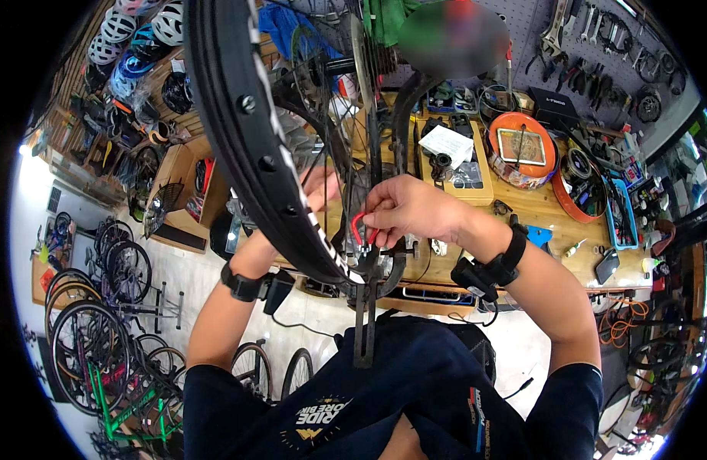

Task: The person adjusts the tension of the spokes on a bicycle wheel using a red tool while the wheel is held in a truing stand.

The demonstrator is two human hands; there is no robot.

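A black bicycle wheel rim (229, 130) with white markings stands upright in front of me, its spokes running up to a hub. It sits in a dark metal truing stand (363, 330). My right hand (415, 208) is closed, thumb and fingers pinching a red curved spoke wrench (358, 227) near the rim's lower part, among the spokes. My left hand (320, 188) reaches behind the rim on the far side, near the spokes. The rim covers part of it and its fingers are blurred, so its grip cannot be made out.
The wooden workbench (533, 203) carries an orange round tray (522, 172), a yellow parts case (476, 190) and a blue bin (620, 213). Tools hang on the pegboard (522, 38). Bicycles (89, 337) stand at left, beside a cardboard box (177, 192). Helmets (119, 27) hang at upper left.
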